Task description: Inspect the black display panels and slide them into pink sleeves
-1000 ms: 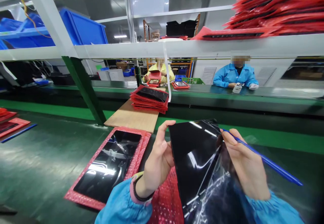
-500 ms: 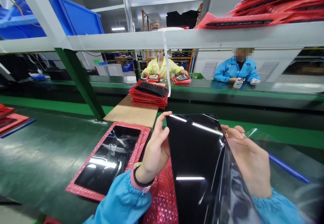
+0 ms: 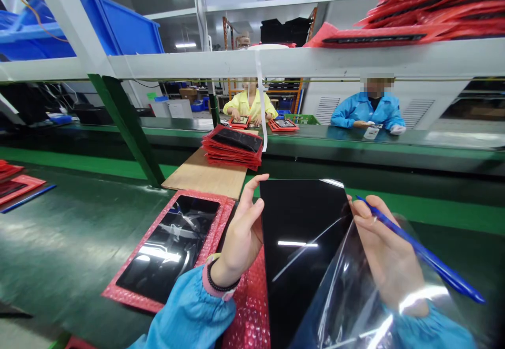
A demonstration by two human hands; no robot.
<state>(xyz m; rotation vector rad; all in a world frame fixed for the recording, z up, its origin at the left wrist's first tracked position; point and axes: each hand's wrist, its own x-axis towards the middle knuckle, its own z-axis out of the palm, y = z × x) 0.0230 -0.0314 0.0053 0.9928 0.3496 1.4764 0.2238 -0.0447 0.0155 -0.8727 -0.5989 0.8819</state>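
Note:
My left hand (image 3: pixel 240 233) grips a black glass screen panel (image 3: pixel 300 233) by its left edge, fingertips at the upper corner. The panel is tilted up toward me, its lower end cut off by the frame. At the upper right corner my right hand (image 3: pixel 390 254) pinches a clear protective film (image 3: pixel 339 296). The film curls off the panel's right side and lies partly over that hand. A blue pen (image 3: pixel 426 257) rests across the right hand, its tip past the fingers. Red bubble wrap (image 3: pixel 252 301) shows beneath the panel.
Another black screen (image 3: pixel 169 249) lies on a red bubble-wrap sleeve at left. Ahead, a stack of red-wrapped panels (image 3: pixel 232 149) stands on a brown board (image 3: pixel 201 178). A green post (image 3: pixel 126 128) and white shelf beam (image 3: pixel 189 65) cross in front. Two people sit beyond.
My right hand has pulled the film farther across and off the panel, so it now bulges toward me. The blue pen has swung up across that hand. My left hand stays put.

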